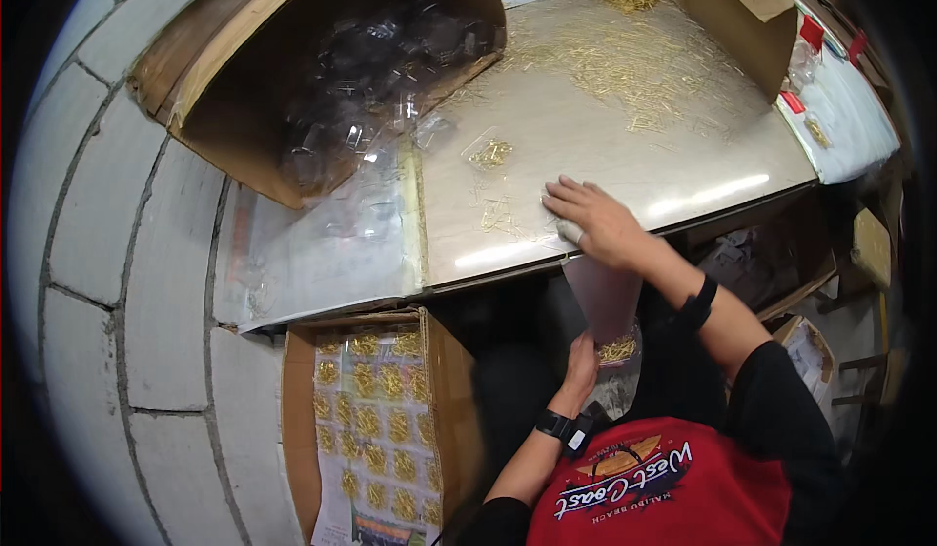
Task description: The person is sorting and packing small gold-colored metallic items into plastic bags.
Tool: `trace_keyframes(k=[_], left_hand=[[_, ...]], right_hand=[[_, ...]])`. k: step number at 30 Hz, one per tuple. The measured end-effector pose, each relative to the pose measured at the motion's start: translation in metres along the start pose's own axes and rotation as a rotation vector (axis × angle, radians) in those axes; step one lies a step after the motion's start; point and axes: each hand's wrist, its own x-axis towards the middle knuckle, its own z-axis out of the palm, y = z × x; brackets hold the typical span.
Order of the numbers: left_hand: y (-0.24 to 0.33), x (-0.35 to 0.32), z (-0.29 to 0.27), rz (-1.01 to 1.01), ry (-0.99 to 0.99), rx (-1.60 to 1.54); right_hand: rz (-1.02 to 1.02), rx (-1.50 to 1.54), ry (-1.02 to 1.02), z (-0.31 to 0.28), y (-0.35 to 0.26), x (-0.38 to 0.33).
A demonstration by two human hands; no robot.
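My left hand [580, 366], below the table edge, is closed at the side of a clear plastic piece [630, 356] with thin gold pins [616, 349] in it. A greyish translucent sheet [603, 297] hangs from the table edge down to these pins and narrows toward the bottom. On the table edge above it, my right hand [597, 222] lies palm down with fingers stretched out, holding nothing. A pale wrap or ring circles one of its digits. Left of that hand are a few loose gold pins [498, 218] and a clear plastic shell [490, 152] heaped with more.
A tilted cardboard box [229, 53] full of clear plastic shells [376, 87] stands at the back left. Gold pins [644, 63] are scattered across the far table [703, 161]. At the lower left, another carton [449, 409] holds rows of packed gold pins [390, 382].
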Motion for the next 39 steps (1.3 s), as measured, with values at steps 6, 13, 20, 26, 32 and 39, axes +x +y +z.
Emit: trace_keyframes(k=[6, 13, 20, 26, 32, 39], left_hand=[[0.009, -0.010, 0.009, -0.067, 0.076, -0.044], [0.006, -0.011, 0.010, -0.012, 0.036, -0.065], [-0.001, -0.012, -0.006, -0.063, 0.025, -0.092], [0.013, -0.013, 0.005, 0.039, -0.052, -0.046], [0.005, -0.028, -0.002, -0.133, -0.027, -0.032], [0.020, -0.051, -0.008, -0.131, -0.136, 0.067]], right_hand=[[0.061, -0.044, 0.227, -0.011, -0.050, -0.053], [-0.302, 0.059, 0.333, 0.024, -0.040, 0.036], [-0.147, -0.194, 0.222, -0.001, -0.047, -0.064], [-0.040, 0.094, 0.081, -0.023, -0.046, -0.145], [0.107, 0.334, -0.009, -0.011, -0.030, -0.186], [0.101, 0.462, -0.066, 0.014, -0.038, -0.196]])
